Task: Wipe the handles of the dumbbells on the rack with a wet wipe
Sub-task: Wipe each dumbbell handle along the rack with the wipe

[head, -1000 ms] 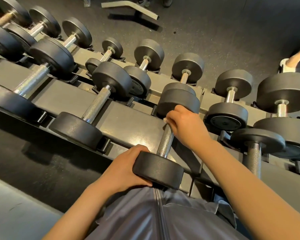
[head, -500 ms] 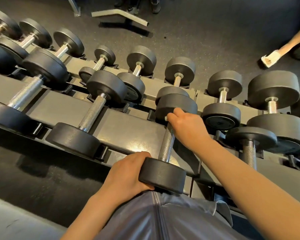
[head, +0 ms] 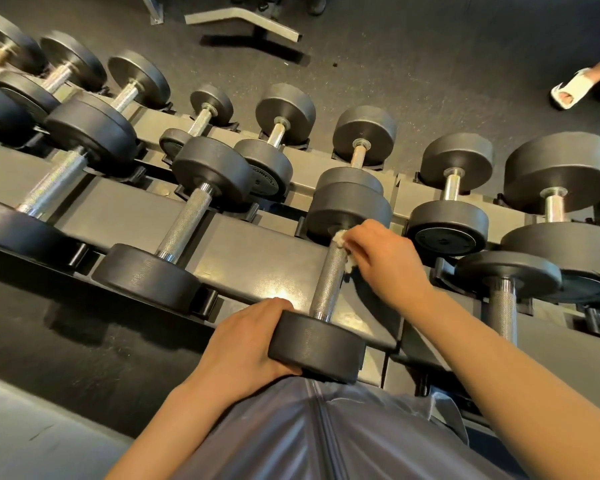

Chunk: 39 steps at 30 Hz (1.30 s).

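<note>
Right hand (head: 385,258) pinches wet wipe (head: 343,249) against top end of handle (head: 329,275), just under far weight. Left hand (head: 246,341) curls round near weight (head: 317,348), holds dumbbell steady on rack (head: 250,258). Dumbbell sits in front row, right in front of person.

To do step well: wrap wipe round bar, not just one side. Slide down whole bumpy part to near weight. Twist a bit so back side gets clean too. Keep left hand firm so bar does not roll.
</note>
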Tool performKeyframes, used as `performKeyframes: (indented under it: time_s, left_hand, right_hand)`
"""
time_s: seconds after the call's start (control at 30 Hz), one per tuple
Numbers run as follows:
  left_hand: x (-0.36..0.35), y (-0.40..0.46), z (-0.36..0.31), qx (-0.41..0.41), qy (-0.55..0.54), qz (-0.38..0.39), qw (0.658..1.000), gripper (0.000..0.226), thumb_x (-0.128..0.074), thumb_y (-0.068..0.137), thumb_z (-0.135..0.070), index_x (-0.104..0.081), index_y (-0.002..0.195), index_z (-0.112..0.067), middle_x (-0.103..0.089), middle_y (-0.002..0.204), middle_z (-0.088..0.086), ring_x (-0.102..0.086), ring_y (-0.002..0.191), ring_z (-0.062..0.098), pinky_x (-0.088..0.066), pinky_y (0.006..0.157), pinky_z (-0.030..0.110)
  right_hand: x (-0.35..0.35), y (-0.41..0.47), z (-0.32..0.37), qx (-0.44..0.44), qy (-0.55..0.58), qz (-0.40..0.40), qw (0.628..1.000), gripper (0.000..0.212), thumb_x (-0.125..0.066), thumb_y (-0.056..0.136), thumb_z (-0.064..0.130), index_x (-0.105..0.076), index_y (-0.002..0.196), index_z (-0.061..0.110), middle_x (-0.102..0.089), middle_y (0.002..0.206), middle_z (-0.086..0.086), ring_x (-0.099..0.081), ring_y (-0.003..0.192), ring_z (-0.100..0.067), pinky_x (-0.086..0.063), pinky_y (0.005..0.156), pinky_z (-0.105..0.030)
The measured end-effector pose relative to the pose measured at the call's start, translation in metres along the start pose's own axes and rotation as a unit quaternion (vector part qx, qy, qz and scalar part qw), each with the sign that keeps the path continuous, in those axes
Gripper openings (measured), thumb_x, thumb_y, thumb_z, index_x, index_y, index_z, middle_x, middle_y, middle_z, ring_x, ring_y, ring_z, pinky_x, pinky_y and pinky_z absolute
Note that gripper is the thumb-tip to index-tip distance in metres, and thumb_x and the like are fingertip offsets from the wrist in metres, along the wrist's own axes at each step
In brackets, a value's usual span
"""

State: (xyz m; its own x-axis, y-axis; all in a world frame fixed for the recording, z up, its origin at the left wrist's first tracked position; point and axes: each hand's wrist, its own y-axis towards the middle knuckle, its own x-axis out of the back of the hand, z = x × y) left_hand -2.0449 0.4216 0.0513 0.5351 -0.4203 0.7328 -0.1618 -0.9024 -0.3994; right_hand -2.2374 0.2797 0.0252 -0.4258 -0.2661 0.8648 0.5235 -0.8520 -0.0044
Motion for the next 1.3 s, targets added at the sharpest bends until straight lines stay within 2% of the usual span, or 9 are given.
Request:
performKeyframes:
  time_s: [0.1, 0.2, 0.33, 0.47, 0.6, 0.77, 0.87, 1.1, 1.3]
  left_hand:
    - [0.002, 0.000, 0.002, 0.009, -0.016, 0.029, 0.999, 0.064, -0.073, 0.066, -0.064, -0.043, 0.117, -0.037, -0.051, 0.110, -0.020, -0.050, 0.097, 0.000, -0.042, 0.076, 0.023]
    - [0.004, -0.002, 0.004, 0.002, -0.048, 0.037, 0.998, 0.071, -0.067, 0.062, -0.070, -0.039, 0.121, -0.041, -0.046, 0.115, -0.026, -0.047, 0.102, -0.005, -0.043, 0.083, 0.021]
    - [0.000, -0.004, -0.001, -0.072, -0.012, 0.001, 0.997, 0.074, -0.062, 0.073, -0.065, -0.033, 0.136, -0.038, -0.042, 0.136, -0.015, -0.041, 0.121, 0.000, -0.037, 0.094, 0.018]
    - [-0.002, -0.001, -0.010, -0.087, 0.039, -0.026, 0.995, 0.064, -0.060, 0.074, -0.059, -0.041, 0.128, -0.033, -0.051, 0.119, -0.009, -0.051, 0.104, 0.009, -0.046, 0.075, 0.024]
    - [0.001, 0.000, -0.008, -0.081, 0.051, -0.020, 0.995, 0.062, -0.069, 0.071, -0.054, -0.040, 0.122, -0.035, -0.047, 0.112, -0.013, -0.045, 0.097, 0.004, -0.027, 0.064, 0.009]
    - [-0.001, 0.002, -0.010, -0.075, 0.059, -0.002, 0.995, 0.067, -0.078, 0.070, -0.045, -0.034, 0.121, -0.039, -0.047, 0.111, -0.011, -0.044, 0.097, 0.005, -0.030, 0.063, 0.016]
    - [-0.001, 0.005, -0.010, -0.069, 0.059, 0.002, 0.996, 0.070, -0.079, 0.069, -0.045, -0.031, 0.120, -0.041, -0.045, 0.112, -0.013, -0.040, 0.098, 0.002, -0.033, 0.066, 0.019]
    - [0.000, 0.005, -0.008, -0.071, 0.062, 0.001, 0.996, 0.071, -0.078, 0.068, -0.051, -0.034, 0.122, -0.040, -0.046, 0.110, -0.014, -0.040, 0.093, -0.001, -0.035, 0.065, 0.018]
    - [0.000, 0.005, -0.011, -0.062, 0.062, 0.000, 0.996, 0.068, -0.075, 0.068, -0.058, -0.035, 0.121, -0.041, -0.048, 0.110, -0.013, -0.044, 0.094, 0.000, -0.034, 0.065, 0.019]
  right_hand:
    - [-0.018, -0.009, 0.019, -0.166, 0.156, -0.052, 0.972, 0.008, -0.054, 0.094, 0.015, -0.061, 0.096, 0.015, -0.055, 0.092, 0.003, -0.050, 0.081, -0.010, -0.035, 0.067, -0.009]
    - [-0.023, -0.019, 0.023, -0.285, 0.319, -0.048, 0.903, 0.007, -0.054, 0.095, 0.018, -0.055, 0.089, 0.022, -0.056, 0.087, 0.007, -0.055, 0.080, -0.010, -0.046, 0.068, -0.022]
    - [-0.015, -0.043, 0.024, -0.336, 0.462, 0.092, 0.816, 0.014, -0.059, 0.089, 0.004, -0.055, 0.082, 0.016, -0.060, 0.088, -0.006, -0.059, 0.074, -0.015, -0.054, 0.066, -0.028]
    - [-0.011, -0.049, 0.022, -0.357, 0.499, 0.150, 0.775, 0.017, -0.064, 0.084, -0.003, -0.059, 0.078, 0.012, -0.063, 0.088, -0.011, -0.063, 0.073, -0.016, -0.052, 0.060, -0.021]
    - [-0.015, -0.035, 0.017, -0.408, 0.566, 0.053, 0.715, 0.019, -0.060, 0.082, -0.010, -0.061, 0.079, 0.008, -0.065, 0.081, -0.010, -0.066, 0.067, -0.013, -0.057, 0.062, -0.023]
    - [-0.037, 0.000, 0.007, -0.488, 0.611, -0.123, 0.611, 0.020, -0.055, 0.085, -0.011, -0.065, 0.084, 0.006, -0.065, 0.095, -0.017, -0.064, 0.077, -0.022, -0.058, 0.070, -0.030]
    - [-0.048, 0.005, 0.011, -0.512, 0.623, -0.148, 0.572, 0.017, -0.055, 0.090, -0.004, -0.067, 0.093, 0.007, -0.067, 0.101, -0.015, -0.067, 0.090, -0.025, -0.058, 0.079, -0.033]
    - [-0.028, -0.031, 0.024, -0.484, 0.591, 0.013, 0.646, 0.018, -0.049, 0.088, -0.011, -0.061, 0.083, 0.002, -0.067, 0.086, -0.016, -0.068, 0.067, -0.018, -0.053, 0.054, -0.021]
    - [-0.020, -0.066, 0.036, -0.376, 0.408, 0.042, 0.831, 0.019, -0.072, 0.082, 0.012, -0.065, 0.069, 0.024, -0.065, 0.067, 0.008, -0.060, 0.065, -0.005, -0.044, 0.060, -0.019]
